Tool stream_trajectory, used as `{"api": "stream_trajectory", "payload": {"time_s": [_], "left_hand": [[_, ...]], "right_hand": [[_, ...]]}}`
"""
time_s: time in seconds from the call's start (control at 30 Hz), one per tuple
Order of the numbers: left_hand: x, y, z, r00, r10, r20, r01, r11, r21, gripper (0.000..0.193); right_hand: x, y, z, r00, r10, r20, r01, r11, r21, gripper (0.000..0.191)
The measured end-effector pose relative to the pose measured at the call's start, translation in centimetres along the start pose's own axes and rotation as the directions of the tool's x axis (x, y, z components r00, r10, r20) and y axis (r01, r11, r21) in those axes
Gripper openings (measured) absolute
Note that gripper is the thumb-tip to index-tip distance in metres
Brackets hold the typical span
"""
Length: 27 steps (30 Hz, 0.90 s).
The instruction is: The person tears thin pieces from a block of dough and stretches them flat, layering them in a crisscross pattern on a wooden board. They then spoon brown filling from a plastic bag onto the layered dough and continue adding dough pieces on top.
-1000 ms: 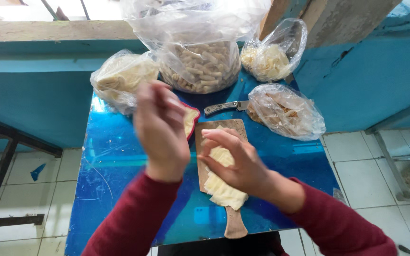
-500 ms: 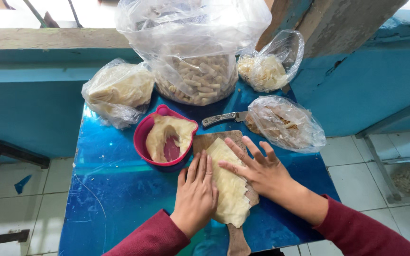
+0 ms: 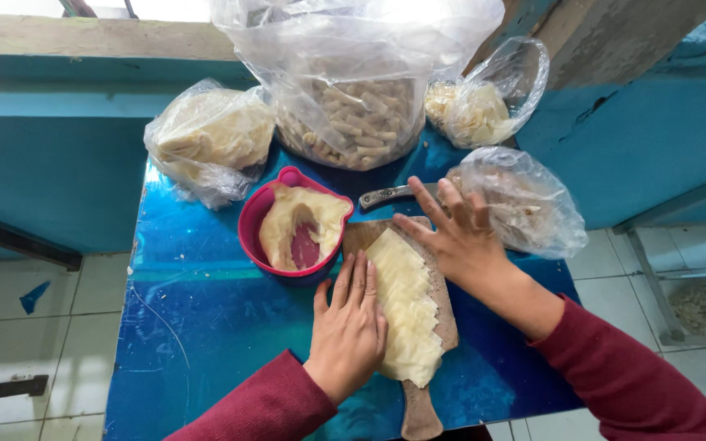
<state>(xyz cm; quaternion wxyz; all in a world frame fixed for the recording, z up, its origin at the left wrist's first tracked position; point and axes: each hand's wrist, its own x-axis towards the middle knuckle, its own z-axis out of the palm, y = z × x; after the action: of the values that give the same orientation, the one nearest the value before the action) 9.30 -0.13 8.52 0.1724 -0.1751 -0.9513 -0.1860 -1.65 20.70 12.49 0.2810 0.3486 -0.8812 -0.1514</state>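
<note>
Left hand [image 3: 351, 331]: fingers pressed together and laid flat along the left edge of the dough [image 3: 406, 306], a pale, overlapping row of sheets lying lengthwise on the board [image 3: 443, 314]; right hand [image 3: 459, 237]: fingers spread, palm down at the board's far right edge, tips near the knife [image 3: 386, 196]. The board rests near the front edge of the blue table [image 3: 198, 327], its handle pointing to the person; just left of it stands a pink bowl [image 3: 292, 224] holding dough. Four clear bags line the far edge: one at the left corner [image 3: 210, 139], a large one of small pale pieces [image 3: 353, 90], and two at the right [image 3: 484, 98] [image 3: 525, 200].
</note>
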Motion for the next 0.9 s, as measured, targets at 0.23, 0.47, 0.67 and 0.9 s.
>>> {"api": "stream_trajectory", "payload": {"time_s": [0.23, 0.47, 0.67, 0.9], "left_hand": [[-0.7, -0.2, -0.9, 1.000, -0.004, 0.021, 0.006, 0.993, -0.114, 0.068], [-1.3, 0.7, -0.1, 0.999, 0.044, 0.027, -0.045, 0.999, 0.029, 0.068], [-1.6, 0.6, 0.4, 0.999, 0.051, 0.017, -0.051, 0.998, 0.021, 0.067], [-1.7, 0.6, 0.6, 0.999, 0.046, 0.005, -0.046, 0.996, 0.070, 0.065]], "right_hand": [[-4.7, -2.0, -4.7, 0.984, -0.140, 0.108, 0.073, 0.879, 0.471, 0.078], [-5.9, -2.4, -4.9, 0.991, -0.088, 0.096, 0.050, 0.939, 0.339, 0.075], [-7.3, -3.4, -6.9, 0.980, -0.163, 0.114, 0.103, 0.906, 0.410, 0.078], [-7.5, -1.1, -7.4, 0.948, -0.187, 0.258, -0.007, 0.798, 0.603, 0.082]]}}
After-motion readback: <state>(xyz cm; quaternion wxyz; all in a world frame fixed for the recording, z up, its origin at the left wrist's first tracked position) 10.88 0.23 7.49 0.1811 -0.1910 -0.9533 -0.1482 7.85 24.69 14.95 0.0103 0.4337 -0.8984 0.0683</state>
